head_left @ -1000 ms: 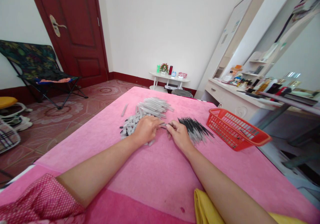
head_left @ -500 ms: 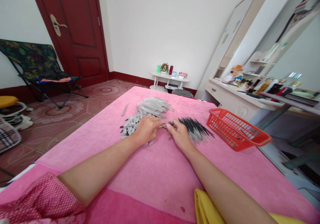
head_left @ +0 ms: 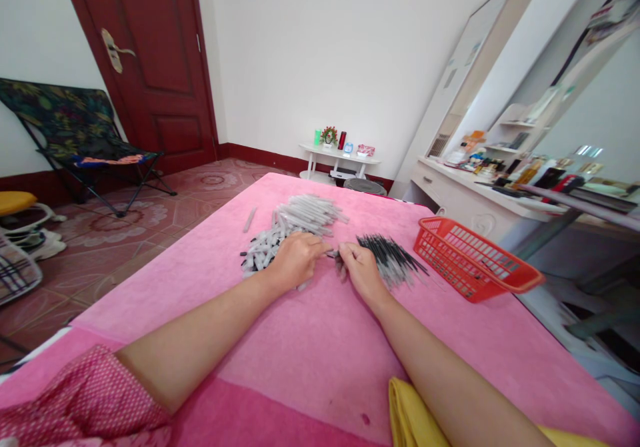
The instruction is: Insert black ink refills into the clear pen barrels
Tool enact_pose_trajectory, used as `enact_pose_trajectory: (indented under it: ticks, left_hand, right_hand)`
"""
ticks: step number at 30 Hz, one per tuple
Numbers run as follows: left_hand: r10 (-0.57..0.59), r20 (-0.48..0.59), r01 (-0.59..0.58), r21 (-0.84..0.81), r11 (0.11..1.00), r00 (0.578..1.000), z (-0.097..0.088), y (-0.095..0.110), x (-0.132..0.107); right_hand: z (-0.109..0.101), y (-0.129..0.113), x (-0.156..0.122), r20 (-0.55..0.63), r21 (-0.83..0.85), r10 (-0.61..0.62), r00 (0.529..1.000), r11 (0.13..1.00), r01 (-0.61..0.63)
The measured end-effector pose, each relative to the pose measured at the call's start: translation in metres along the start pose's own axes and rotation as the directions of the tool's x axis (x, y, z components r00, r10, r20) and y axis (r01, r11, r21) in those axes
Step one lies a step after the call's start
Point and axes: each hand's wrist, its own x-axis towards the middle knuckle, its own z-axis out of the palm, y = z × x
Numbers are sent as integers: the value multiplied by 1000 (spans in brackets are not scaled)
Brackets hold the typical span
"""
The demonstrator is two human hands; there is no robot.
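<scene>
My left hand (head_left: 299, 260) is closed in a pinch, beside a heap of short grey pen caps (head_left: 263, 247) with some black ends. Close to its right, my right hand (head_left: 360, 267) pinches too, fingertips pressed together. A small grey-and-black pen part (head_left: 332, 253) shows in the narrow space between the two hands; fingers cover most of it. Behind my left hand lies a pile of translucent whitish pen barrels (head_left: 313, 212). Thin black-and-grey pen refills (head_left: 393, 257) are fanned out just right of my right hand.
One loose barrel (head_left: 249, 220) lies left of the piles on the pink cloth (head_left: 300, 360). At the right edge of the table stands a red plastic basket (head_left: 475, 260). A folded yellow cloth (head_left: 413, 414) is under my right forearm.
My right hand's fingers have curled in more and drawn slightly right, so the gap between my hands is a little wider. My left hand has barely moved.
</scene>
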Motion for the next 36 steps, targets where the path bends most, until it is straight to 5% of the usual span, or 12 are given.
enact_pose_trajectory:
  ticks: [3, 17, 22, 25, 27, 29, 31, 36]
  left_hand:
    - [-22, -27, 21, -20, 1000, 999, 0, -1, 0]
    - [13, 9, -13, -10, 1000, 1000, 2, -2, -1]
    - [3, -59, -8, -90, 996, 998, -8, -3, 4]
    - [-92, -172, 63, -168, 984, 981, -25, -15, 11]
    - [-269, -230, 229, -187, 955, 935, -36, -32, 14]
    - [-449, -177, 425, -158, 891, 876, -44, -53, 15]
    - [-545, -1, 539, -147, 830, 839, -50, -74, 13]
    - [-488, 384, 597, -250, 763, 784, -69, -103, 5]
  right_hand:
    - [0, 0, 0, -15, -52, -54, 998, 997, 53]
    - [3, -7, -1, 112, 133, 33, 993, 990, -48]
    - [3, -4, 1, 25, 126, 13, 1000, 992, -16]
    - [-1, 2, 4, -89, 144, 42, 995, 989, -29]
    - [-5, 8, 7, -153, 177, 76, 985, 983, -49]
    - [-8, 12, 9, -194, 205, 95, 977, 977, -54]
    - [-10, 15, 10, -207, 221, 96, 974, 974, -49]
    - [-9, 15, 9, -196, 208, 75, 978, 978, -33]
